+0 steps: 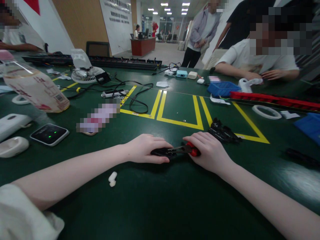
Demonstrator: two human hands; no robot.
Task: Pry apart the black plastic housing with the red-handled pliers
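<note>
Near the middle of the green table, my left hand is closed around a small black part. My right hand grips pliers with red handles, and their jaws point left and meet the right end of the black part. Several black pieces lie together just beyond my right hand. Yellow tape lines mark the table behind both hands. The far end of the pliers' handles is hidden in my right palm.
At the left are a bottle, a square device, a phone and a white fan. Black cables curl behind. Small white pieces lie near my left forearm. A blue bin stands before a seated person.
</note>
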